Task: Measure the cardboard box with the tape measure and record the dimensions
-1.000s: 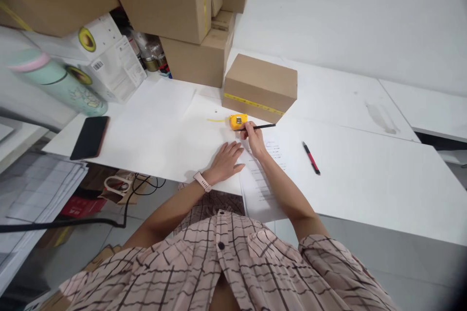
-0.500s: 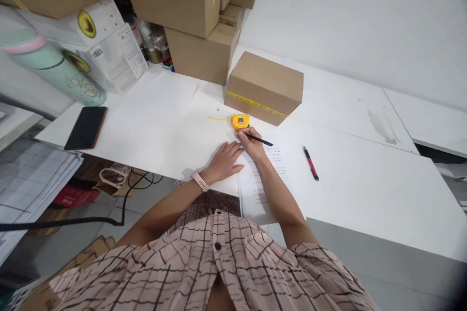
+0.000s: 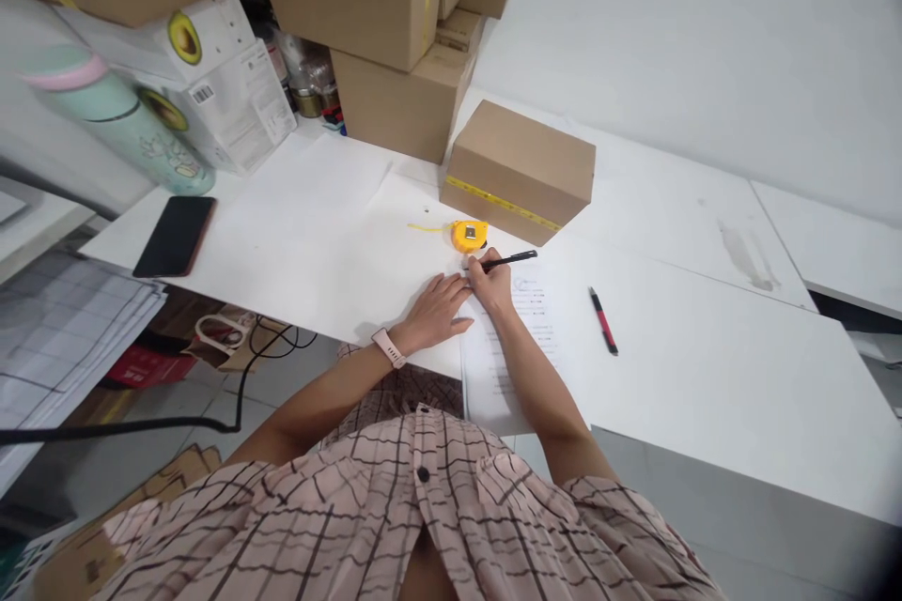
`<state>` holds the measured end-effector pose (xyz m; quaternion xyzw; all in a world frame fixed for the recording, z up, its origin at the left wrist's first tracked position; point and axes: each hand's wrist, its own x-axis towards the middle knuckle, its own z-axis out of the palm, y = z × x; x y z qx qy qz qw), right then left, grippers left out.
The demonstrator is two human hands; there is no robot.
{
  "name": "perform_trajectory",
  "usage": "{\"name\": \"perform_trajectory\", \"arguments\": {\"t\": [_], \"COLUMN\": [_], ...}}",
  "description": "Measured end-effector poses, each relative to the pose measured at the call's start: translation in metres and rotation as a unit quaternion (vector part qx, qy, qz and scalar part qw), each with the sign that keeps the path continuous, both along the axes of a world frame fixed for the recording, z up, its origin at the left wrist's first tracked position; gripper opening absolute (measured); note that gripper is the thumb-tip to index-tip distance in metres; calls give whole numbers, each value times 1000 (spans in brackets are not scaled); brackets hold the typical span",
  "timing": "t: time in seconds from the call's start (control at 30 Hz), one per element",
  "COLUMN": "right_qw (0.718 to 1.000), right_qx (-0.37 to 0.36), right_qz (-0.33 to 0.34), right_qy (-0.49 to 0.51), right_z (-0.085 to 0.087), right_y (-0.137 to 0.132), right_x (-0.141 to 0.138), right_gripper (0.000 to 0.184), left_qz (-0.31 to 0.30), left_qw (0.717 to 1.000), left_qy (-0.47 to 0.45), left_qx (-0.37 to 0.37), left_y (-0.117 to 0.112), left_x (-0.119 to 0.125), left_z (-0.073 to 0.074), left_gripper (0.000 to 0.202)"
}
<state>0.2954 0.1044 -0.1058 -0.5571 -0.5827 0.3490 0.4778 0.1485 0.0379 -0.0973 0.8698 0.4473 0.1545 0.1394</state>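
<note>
My right hand is closed around a black pen, its tip low over the top left part of a printed sheet of paper. Flat beside it lies my left hand, fingers stretched out and reaching the sheet's left edge; a pink watch band circles that wrist. Just beyond the right hand sits a yellow tape measure, with a short bit of yellow tape out to its left. A closed cardboard box with a yellow strip along its side stands behind it.
A red and black pen lies on the white table to the right. At the left are a phone, a mint-green bottle and white boxes with avocado pictures. Large cartons are stacked at the back.
The black pen has swung in my right hand, its rear end now pointing up and right instead of down and right. My left hand stays flat. The whole view has shifted slightly.
</note>
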Motion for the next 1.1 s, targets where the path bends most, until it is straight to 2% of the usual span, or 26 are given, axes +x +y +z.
{"name": "perform_trajectory", "arguments": {"t": [0.43, 1.1], "right_qw": [1000, 1000], "right_qx": [12, 3], "right_qz": [22, 10], "right_qy": [-5, 2], "right_z": [-12, -10], "right_y": [3, 2], "right_x": [0, 1], "right_gripper": [26, 25], "left_qz": [-3, -3], "left_qw": [1000, 999], "left_qy": [-22, -20], "left_qx": [8, 27], "left_y": [0, 0], "left_x": [-1, -1], "left_z": [-3, -4], "left_gripper": [44, 44]}}
